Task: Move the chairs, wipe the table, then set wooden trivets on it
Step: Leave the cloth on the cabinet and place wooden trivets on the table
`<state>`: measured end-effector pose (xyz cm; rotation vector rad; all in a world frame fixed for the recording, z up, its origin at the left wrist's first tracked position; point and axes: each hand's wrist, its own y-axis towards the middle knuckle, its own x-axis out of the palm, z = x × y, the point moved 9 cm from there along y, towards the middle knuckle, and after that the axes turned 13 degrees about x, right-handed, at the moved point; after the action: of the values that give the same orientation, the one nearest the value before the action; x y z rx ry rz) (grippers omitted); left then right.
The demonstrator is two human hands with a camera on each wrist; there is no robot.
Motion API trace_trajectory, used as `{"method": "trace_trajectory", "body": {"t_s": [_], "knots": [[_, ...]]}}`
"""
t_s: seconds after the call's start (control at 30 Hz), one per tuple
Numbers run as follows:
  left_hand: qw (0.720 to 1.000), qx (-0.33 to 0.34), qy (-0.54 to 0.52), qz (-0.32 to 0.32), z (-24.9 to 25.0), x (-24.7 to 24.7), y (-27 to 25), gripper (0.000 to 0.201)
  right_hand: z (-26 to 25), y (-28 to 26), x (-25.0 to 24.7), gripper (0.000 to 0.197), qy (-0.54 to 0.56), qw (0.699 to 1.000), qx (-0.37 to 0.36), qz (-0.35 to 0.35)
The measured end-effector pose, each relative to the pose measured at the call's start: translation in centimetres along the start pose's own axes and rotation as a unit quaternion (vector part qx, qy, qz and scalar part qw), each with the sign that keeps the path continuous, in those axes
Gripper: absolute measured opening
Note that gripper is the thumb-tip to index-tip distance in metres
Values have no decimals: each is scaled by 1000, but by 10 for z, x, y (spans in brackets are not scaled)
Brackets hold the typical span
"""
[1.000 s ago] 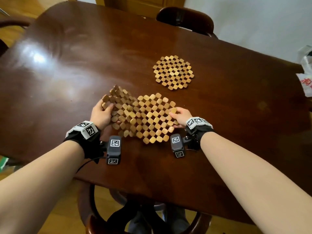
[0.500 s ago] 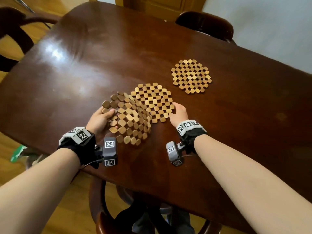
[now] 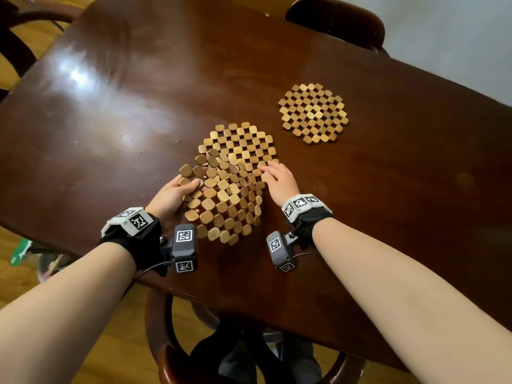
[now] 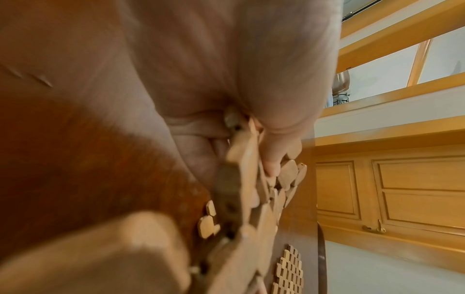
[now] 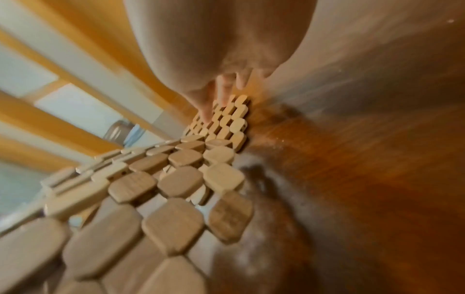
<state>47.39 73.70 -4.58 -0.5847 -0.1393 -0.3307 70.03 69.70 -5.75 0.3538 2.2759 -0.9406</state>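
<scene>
Three round wooden block trivets are on the dark table (image 3: 110,120). The far trivet (image 3: 313,113) lies flat, alone. The middle trivet (image 3: 241,146) lies flat too, and my right hand (image 3: 266,171) rests straight fingers (image 5: 221,95) on its near edge (image 5: 234,119). My left hand (image 3: 191,187) grips the left edge of the near trivet (image 3: 224,200), thumb (image 4: 271,165) on top and fingers underneath. This near trivet (image 5: 176,179) is tilted and overlaps the middle one's near side.
A dark chair back (image 3: 335,20) stands at the table's far side and another chair (image 3: 16,37) at the far left. A third chair's curved frame (image 3: 160,342) is under the near edge by my legs. Small crumbs (image 3: 122,146) dot the tabletop at the left.
My right hand has slid the middle trivet away from me, out from beside the one in my left hand. The left hand kept its hold on the near trivet, which now overlaps the middle one.
</scene>
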Motion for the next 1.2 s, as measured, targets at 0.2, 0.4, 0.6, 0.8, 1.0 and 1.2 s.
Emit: {"method": "trace_trajectory", "body": {"t_s": [0.2,0.4,0.6,0.8,1.0,1.2], "knots": [[999,-5,-11,-44,14,57,4,19,42,-33,-4,35,353,884,196,-237],[993,-17,84,-84,4,132,22,16,115,-38,-77,21,373,893,210,-139],[975,-21,179,-127,-40,206,35,33,191,-32,-147,30,339,910,237,13],[975,-73,162,-132,-88,256,33,35,246,-24,-185,35,274,917,266,113],[975,-95,141,-143,-112,281,31,29,262,-18,-205,36,206,934,246,157],[959,13,272,-80,-90,254,41,28,256,-25,-209,36,131,943,236,194]]}}
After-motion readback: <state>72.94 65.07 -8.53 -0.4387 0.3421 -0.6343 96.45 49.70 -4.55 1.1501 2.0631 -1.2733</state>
